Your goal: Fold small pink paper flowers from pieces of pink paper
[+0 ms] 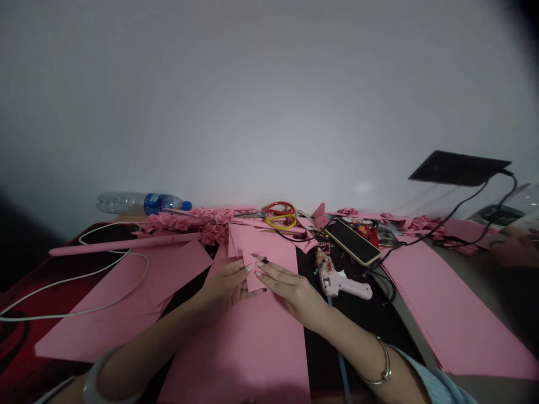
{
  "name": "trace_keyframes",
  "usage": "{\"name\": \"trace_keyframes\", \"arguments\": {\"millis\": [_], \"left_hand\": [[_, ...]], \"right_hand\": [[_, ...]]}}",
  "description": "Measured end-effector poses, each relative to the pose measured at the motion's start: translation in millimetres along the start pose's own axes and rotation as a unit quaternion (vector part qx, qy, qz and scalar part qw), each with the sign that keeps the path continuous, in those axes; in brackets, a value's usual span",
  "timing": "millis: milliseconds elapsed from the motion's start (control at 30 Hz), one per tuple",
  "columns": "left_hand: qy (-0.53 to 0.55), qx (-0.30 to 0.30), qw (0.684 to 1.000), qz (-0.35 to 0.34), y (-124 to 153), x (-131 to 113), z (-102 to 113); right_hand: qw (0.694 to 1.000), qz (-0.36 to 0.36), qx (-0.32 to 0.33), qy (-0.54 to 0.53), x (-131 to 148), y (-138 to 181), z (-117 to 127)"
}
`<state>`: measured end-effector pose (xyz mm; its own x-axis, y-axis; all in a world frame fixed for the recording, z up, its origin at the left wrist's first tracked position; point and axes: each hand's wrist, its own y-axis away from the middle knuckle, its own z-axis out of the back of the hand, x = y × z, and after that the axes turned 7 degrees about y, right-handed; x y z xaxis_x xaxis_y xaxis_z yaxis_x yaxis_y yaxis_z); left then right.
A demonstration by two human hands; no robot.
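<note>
A small folded piece of pink paper is held between my two hands, above a large pink sheet. My left hand grips its left side, with some fingers underneath. From the right, my right hand presses its fingertips onto the paper's edge. To the right of my hands a pink glue gun lies on the black mat. Behind them are scissors with red handles and scissors with yellow handles.
Pink paper flowers line the wall beside a plastic bottle. A phone lies right of centre. Pink sheets are stacked at right, near another person's hand. A white cable loops over paper at left.
</note>
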<state>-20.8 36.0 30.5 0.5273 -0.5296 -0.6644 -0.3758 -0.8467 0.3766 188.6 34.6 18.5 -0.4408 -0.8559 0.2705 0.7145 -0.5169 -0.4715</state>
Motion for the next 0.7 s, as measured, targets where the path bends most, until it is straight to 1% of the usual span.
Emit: {"name": "trace_keyframes", "arguments": {"millis": [267, 367, 500, 567, 600, 633, 700], "left_hand": [[-0.003, -0.001, 1.000, -0.002, 0.4, 0.3, 0.2], [-0.007, 0.013, 1.000, -0.009, -0.9, 2.6, 4.5], [-0.049, 0.029, 0.998, -0.017, -4.3, 5.4, 12.4], [-0.085, 0.028, 0.996, -0.007, -5.1, 6.4, 15.3], [-0.107, 0.028, 0.994, -0.005, -4.8, 6.9, 16.1], [-0.131, 0.033, 0.991, 0.000, -3.9, 7.2, 16.4], [-0.181, 0.062, 0.981, 0.017, -0.1, 7.3, 15.3]], "right_hand": [[1.000, -0.004, 0.004, 0.004, 0.2, -0.8, 0.4], [1.000, -0.011, 0.009, -0.003, 2.5, -0.2, 2.0], [0.997, -0.033, -0.009, -0.076, 8.2, -0.6, 5.0], [0.989, -0.062, -0.042, -0.125, 10.2, -1.8, 5.5], [0.983, -0.091, -0.062, -0.146, 10.8, -2.5, 5.5], [0.975, -0.127, -0.081, -0.163, 11.2, -3.4, 5.2], [0.951, -0.210, -0.112, -0.196, 11.7, -5.1, 4.2]]}}
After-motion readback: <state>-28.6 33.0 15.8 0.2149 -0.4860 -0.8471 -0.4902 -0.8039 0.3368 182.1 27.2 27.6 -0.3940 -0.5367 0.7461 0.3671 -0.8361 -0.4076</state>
